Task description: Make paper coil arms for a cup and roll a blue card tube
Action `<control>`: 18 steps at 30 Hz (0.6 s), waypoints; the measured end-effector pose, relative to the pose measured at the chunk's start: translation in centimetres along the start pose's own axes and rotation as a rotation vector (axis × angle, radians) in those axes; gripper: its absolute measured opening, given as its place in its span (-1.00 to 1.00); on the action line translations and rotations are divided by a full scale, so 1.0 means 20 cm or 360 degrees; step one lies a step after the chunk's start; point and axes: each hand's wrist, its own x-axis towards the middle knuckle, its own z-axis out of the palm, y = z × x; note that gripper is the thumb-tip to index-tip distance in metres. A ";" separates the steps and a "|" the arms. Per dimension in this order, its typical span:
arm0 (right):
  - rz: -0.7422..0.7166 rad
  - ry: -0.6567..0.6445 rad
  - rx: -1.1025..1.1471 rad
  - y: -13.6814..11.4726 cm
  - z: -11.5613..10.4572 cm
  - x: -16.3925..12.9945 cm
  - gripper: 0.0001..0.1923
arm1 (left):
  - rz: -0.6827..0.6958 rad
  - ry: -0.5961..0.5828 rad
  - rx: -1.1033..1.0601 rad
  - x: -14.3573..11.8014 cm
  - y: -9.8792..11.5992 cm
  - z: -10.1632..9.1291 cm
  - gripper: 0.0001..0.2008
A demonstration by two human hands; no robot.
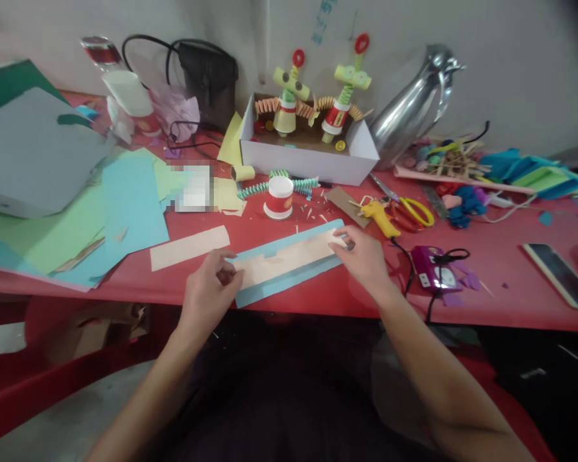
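Note:
A cream paper strip (289,258) lies lengthwise over a wider blue paper strip (270,289) near the table's front edge. My left hand (212,282) pinches the cream strip's left end between thumb and fingers. At the other end, my right hand (361,256) has its thumb and fingers closed on the strip's right tip. A second cream paper strip (189,248) rests flat to the left. Just beyond the strips stands a red and white paper cup (280,197) with green pleated paper arms at its sides.
A white box (308,159) at the back holds two paper-cup figures. Right of it are a steel jug (414,109), a yellow glue gun (381,217), yellow-handled scissors (414,210), a purple device (433,268) with a cord and a phone (561,274). Coloured paper sheets (132,199) cover the left.

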 end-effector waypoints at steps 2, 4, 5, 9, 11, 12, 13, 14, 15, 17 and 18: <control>-0.0057 0.0018 -0.0111 0.01 0.02 0.00 -0.82 | 0.0052 -0.0020 0.0110 -0.01 0.01 0.01 -0.78; -0.0134 0.0002 -0.0209 0.02 0.03 0.01 -0.86 | 0.0107 -0.0018 0.0223 -0.02 0.01 0.02 -0.81; -0.0178 -0.0009 -0.0258 0.03 0.03 0.01 -0.87 | 0.0141 0.0002 0.0277 -0.01 0.01 0.03 -0.84; -0.0341 0.0066 -0.0479 0.02 0.02 0.01 -0.83 | 0.0330 0.0066 0.0433 0.01 -0.03 0.03 -0.87; -0.0399 0.0159 -0.0546 -0.01 0.01 0.00 -0.79 | 0.0449 0.0037 0.0489 0.02 -0.04 0.01 -0.84; -0.0430 0.0181 -0.0548 -0.03 0.01 -0.02 -0.77 | 0.0524 0.0014 0.0512 0.02 -0.04 0.00 -0.83; -0.0471 0.0166 -0.0527 -0.06 0.01 -0.04 -0.75 | 0.0611 -0.0024 0.0525 0.02 -0.03 -0.01 -0.82; -0.0523 0.0114 -0.0488 -0.10 0.01 -0.06 -0.73 | 0.0707 -0.0081 0.0527 0.03 -0.02 -0.02 -0.81; -0.0583 0.0032 -0.0434 -0.13 0.02 -0.08 -0.72 | 0.0802 -0.0149 0.0522 0.03 -0.01 -0.02 -0.79; -0.0720 -0.0198 -0.0310 -0.21 0.04 -0.12 -0.68 | 0.0966 -0.0290 0.0520 0.02 0.02 -0.02 -0.77; -0.0769 -0.0309 -0.0261 -0.24 0.06 -0.13 -0.67 | 0.1024 -0.0351 0.0533 0.02 0.03 -0.02 -0.76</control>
